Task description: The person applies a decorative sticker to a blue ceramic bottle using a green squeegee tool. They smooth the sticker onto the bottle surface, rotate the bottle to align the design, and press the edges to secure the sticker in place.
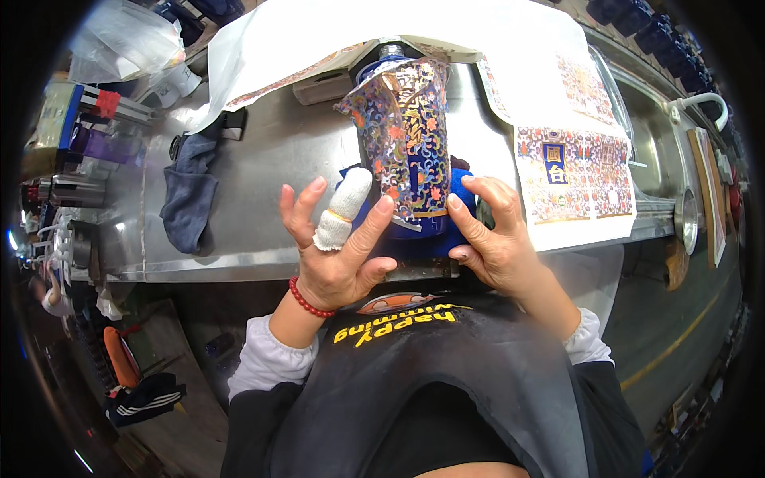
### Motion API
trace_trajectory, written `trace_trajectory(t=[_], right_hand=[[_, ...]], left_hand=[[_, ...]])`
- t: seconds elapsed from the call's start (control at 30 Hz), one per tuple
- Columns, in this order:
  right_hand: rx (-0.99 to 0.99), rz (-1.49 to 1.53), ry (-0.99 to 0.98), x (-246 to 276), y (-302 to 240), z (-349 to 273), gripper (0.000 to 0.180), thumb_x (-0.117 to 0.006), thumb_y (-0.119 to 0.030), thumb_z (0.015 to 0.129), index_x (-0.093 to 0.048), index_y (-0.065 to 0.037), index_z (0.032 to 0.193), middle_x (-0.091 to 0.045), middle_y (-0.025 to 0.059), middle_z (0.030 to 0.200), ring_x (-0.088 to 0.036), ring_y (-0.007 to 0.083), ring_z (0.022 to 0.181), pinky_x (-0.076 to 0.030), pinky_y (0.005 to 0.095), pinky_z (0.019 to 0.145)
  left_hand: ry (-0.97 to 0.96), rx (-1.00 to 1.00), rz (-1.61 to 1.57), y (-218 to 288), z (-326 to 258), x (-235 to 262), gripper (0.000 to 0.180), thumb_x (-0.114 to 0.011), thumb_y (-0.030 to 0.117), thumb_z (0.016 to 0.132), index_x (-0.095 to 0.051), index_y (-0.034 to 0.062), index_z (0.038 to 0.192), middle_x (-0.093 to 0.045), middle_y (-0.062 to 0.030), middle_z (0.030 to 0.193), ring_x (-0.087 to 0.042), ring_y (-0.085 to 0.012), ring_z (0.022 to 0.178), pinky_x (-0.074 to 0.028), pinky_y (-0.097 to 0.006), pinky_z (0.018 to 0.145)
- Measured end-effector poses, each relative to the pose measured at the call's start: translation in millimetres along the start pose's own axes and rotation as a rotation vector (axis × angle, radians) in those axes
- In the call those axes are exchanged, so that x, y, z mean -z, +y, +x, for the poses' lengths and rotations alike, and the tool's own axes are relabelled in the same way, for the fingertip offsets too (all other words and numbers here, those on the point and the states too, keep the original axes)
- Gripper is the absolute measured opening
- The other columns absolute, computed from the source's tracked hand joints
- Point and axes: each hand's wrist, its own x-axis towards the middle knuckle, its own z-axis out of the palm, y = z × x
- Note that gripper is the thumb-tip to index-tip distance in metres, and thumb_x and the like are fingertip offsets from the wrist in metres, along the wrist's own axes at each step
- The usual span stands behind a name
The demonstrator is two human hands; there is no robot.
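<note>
A dark blue bottle point(418, 231) lies on the bench in front of me, its neck pointing away. Over it spreads a multicoloured patterned film point(410, 135), loose and curling at the upper left. My left hand point(327, 259) is at the bottle's lower left with fingers spread, one wearing a white knitted finger sleeve point(343, 211); its index fingertip is at the film's lower left edge. On the other side, my right hand point(502, 239) has its fingers apart, the index fingertip at the film's lower right edge. Blue padding point(460, 203) shows beside the bottle.
Printed patterned sheets point(574, 179) lie to the right on the metal bench point(231, 255). A large white sheet point(295, 32) covers its far side. At left is a crumpled dark blue cloth point(190, 195); at far right, a sink point(653, 131) and a metal bowl point(686, 213).
</note>
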Motion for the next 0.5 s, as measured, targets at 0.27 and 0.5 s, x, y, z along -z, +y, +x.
trace_trajectory(t=[0.27, 0.5], right_hand=[[-0.034, 0.072, 0.009, 4, 3, 6, 0.061, -0.069, -0.036, 0.094, -0.056, -0.007, 0.146, -0.046, 0.0220, 0.146, -0.046, 0.0419, 0.131, -0.039, 0.0530, 0.110], [-0.043, 0.079, -0.020, 4, -3, 6, 0.058, -0.069, -0.032, 0.093, -0.056, -0.002, 0.142, -0.048, 0.0244, 0.141, -0.050, 0.0438, 0.126, -0.041, 0.0534, 0.107]], left_hand=[[0.080, 0.060, -0.081, -1, 2, 1, 0.064, -0.045, 0.062, 0.102, -0.070, 0.0120, 0.133, -0.063, -0.0172, 0.134, -0.038, -0.0391, 0.138, -0.015, -0.057, 0.122], [0.074, 0.118, -0.219, 2, 14, 3, 0.065, -0.045, 0.058, 0.104, -0.069, 0.0036, 0.129, -0.062, -0.0221, 0.136, -0.040, -0.0408, 0.137, -0.018, -0.056, 0.120]])
